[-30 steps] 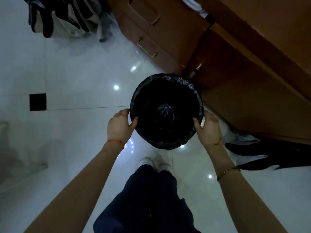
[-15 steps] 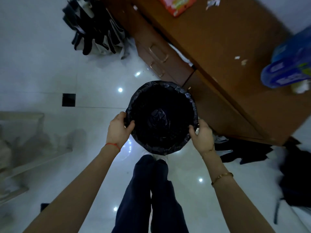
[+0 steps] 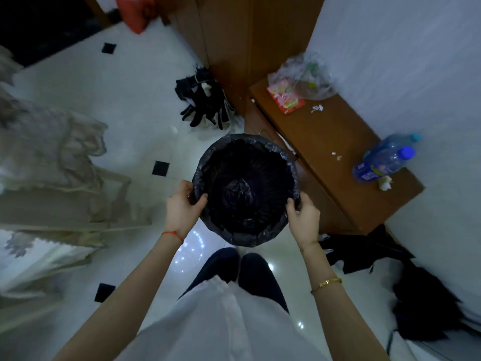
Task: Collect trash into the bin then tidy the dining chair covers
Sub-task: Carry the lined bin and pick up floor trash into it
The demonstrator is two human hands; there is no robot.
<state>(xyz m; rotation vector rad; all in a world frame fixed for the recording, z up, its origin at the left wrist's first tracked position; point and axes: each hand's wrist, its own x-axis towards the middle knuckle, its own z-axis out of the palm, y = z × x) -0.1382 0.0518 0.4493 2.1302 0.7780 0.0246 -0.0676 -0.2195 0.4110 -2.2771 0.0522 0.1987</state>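
A round bin (image 3: pixel 247 188) lined with a black plastic bag is held above the white floor, in front of my legs. My left hand (image 3: pixel 183 204) grips its left rim and my right hand (image 3: pixel 303 216) grips its right rim. On the brown wooden cabinet top (image 3: pixel 335 142) to the right lie a red snack wrapper (image 3: pixel 285 99), a crumpled clear plastic bag (image 3: pixel 303 78), small white paper scraps (image 3: pixel 317 108), a blue plastic bottle (image 3: pixel 385 160) on its side and a white wad (image 3: pixel 384 183). A chair with a beige lace cover (image 3: pixel 52 157) stands at the left.
Black gloves (image 3: pixel 205 106) lie heaped on the floor beside a tall wooden cupboard (image 3: pixel 247 40). Dark cloth (image 3: pixel 369 251) lies on the floor at the right by the white wall. A red bag (image 3: pixel 135 11) sits at the top. White tiles have small black insets.
The bin has come up off the floor in both hands, and my view has risen and swung, bringing the cabinet top with its trash and the covered chair into sight.
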